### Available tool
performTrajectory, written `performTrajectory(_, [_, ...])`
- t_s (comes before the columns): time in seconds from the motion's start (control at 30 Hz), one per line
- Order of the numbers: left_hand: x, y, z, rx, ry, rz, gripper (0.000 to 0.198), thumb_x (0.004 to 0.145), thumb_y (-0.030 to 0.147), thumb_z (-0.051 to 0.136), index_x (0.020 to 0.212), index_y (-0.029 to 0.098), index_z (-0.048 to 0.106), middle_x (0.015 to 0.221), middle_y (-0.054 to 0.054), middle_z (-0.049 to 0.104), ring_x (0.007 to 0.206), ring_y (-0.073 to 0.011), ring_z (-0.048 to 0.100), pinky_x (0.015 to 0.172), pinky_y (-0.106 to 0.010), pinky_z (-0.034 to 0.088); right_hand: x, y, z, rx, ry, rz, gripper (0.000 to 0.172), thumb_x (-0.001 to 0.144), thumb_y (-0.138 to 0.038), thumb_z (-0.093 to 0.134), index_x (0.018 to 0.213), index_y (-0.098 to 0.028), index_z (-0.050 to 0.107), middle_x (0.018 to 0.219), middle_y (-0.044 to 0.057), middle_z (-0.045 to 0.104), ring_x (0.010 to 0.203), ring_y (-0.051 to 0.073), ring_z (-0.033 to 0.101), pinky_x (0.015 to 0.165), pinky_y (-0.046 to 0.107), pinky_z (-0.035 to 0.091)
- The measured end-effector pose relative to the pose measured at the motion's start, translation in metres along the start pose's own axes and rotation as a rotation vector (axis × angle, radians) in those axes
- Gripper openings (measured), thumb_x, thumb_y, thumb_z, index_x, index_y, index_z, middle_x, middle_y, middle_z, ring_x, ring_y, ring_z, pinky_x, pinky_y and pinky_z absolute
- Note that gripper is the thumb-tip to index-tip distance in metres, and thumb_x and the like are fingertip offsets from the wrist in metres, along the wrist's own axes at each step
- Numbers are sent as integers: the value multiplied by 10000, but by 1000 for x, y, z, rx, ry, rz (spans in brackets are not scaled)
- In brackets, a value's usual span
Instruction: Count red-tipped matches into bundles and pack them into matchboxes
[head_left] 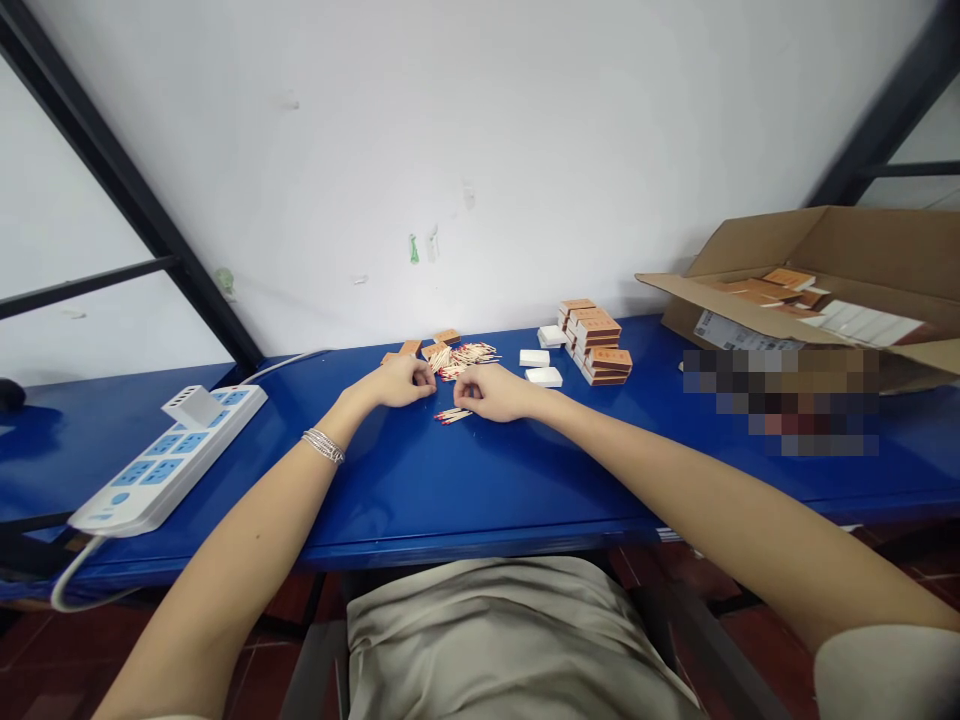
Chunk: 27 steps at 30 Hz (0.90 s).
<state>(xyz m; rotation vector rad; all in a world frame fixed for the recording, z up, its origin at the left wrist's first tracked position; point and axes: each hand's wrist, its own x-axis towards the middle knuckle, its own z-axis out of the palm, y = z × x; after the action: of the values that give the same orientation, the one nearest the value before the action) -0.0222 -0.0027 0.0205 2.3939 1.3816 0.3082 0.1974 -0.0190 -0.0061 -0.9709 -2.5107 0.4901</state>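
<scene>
The left hand (409, 381) and right hand (493, 392) were curled narrow, any hold unclear. The match pile (471, 356) lay just beyond them, loose matches (452, 416) beside the right; a careless knock could have scattered either.

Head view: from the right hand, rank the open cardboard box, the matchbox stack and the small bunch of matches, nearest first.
1. Small bunch of matches: right beside the right hand.
2. Matchbox stack: to the right, toward the wall.
3. Open cardboard box: farther right, past the stack.
</scene>
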Motion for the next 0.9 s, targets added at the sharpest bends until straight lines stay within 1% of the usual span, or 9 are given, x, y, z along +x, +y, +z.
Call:
performTrajectory(0.03, [0, 0, 0, -2, 0, 0, 111, 741, 251, 641, 813, 180, 687, 768, -12, 697, 650, -124, 597, 612, -244, 458, 1, 1, 1, -1, 12, 4, 131, 801, -93, 601, 844, -156, 707, 806, 22, 729, 678, 124, 614, 658, 213, 423])
performTrajectory(0.1, [0, 0, 0, -6, -1, 3, 122, 743, 255, 645, 826, 180, 693, 787, -16, 702, 667, -126, 603, 627, -244, 464, 2, 4, 0, -63, 81, 51, 131, 814, -104, 590, 850, -157, 704, 833, 33, 728, 722, 139, 620, 689, 228, 423])
performTrajectory(0.17, [0, 0, 0, -10, -9, 4, 132, 750, 262, 642, 835, 175, 695, 798, -23, 702, 682, -128, 609, 644, -246, 471, 2, 10, -3, -174, 164, 135, 134, 834, -123, 575, 882, -154, 697, 906, 63, 725, 807, 170, 629, 736, 255, 420])
performTrajectory(0.23, [1, 0, 0, -13, -17, 0, 135, 758, 270, 637, 832, 171, 691, 784, -27, 696, 682, -132, 614, 649, -248, 476, 3, 16, -5, -285, 204, 219, 145, 855, -151, 566, 932, -153, 689, 1002, 98, 709, 896, 207, 628, 783, 288, 413])
performTrajectory(0.3, [1, -1, 0, -18, -25, -6, 135, 759, 274, 634, 828, 171, 687, 774, -28, 691, 681, -134, 617, 648, -250, 477, 4, 20, -5, -361, 197, 271, 161, 878, -171, 546, 965, -157, 681, 1068, 121, 690, 955, 238, 621, 820, 318, 404])
performTrajectory(0.4, [1, -2, 1, -23, -29, -8, 140, 763, 277, 632, 836, 172, 687, 784, -31, 693, 689, -136, 621, 653, -251, 478, 8, 22, -1, -413, 176, 292, 195, 904, -153, 488, 968, -156, 672, 1090, 135, 681, 992, 264, 617, 843, 347, 399])
performTrajectory(0.6, [1, -1, 0, -37, -31, -12, 133, 766, 286, 631, 821, 173, 675, 778, -33, 691, 697, -139, 623, 648, -249, 479, 12, 22, 4, -440, 155, 293, 219, 925, -138, 445, 996, -145, 651, 1114, 161, 666, 1002, 280, 623, 826, 358, 412])
performTrajectory(0.77, [1, -1, 0, -28, -26, -1, 134, 755, 278, 637, 822, 173, 684, 761, -28, 687, 683, -135, 617, 650, -249, 479, 12, 27, 5, -442, 156, 294, 209, 925, -140, 455, 1028, -156, 636, 1134, 151, 660, 1018, 282, 626, 829, 360, 418])
performTrajectory(0.9, [1, -2, 1, -35, -16, 11, 127, 743, 275, 645, 810, 174, 685, 741, -21, 678, 667, -131, 609, 633, -245, 473, 14, 28, 5, -461, 122, 317, 215, 937, -152, 440, 1035, -154, 632, 1161, 167, 641, 1012, 295, 629, 821, 370, 421])
